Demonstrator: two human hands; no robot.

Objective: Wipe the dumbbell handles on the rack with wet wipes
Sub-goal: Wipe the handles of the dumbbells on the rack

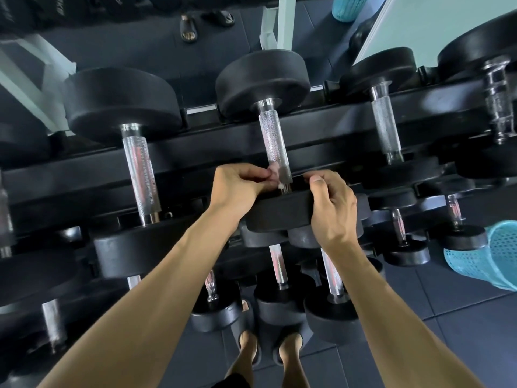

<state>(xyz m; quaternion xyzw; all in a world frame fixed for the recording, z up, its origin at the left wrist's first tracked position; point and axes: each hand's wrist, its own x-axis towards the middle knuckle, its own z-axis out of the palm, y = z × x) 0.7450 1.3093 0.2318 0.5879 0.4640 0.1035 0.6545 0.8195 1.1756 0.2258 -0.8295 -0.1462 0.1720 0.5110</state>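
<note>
The left hand (237,186) pinches a wipe (279,185) at the handle (274,144) base, and the right hand (333,203) grips the dumbbell's near plate (282,211).

**No legible text in view**

No word, number, brand or sign can be read anywhere in the head view. At the top left edge, faint pale marks sit on a dark object (60,7), but they are too blurred and cut off to make out as letters. The rubber ends of the dumbbells (263,79) on the rack (195,147) show no weight figures or logos on the faces turned to the camera. The turquoise basket (486,256) at the right carries no label.
</note>
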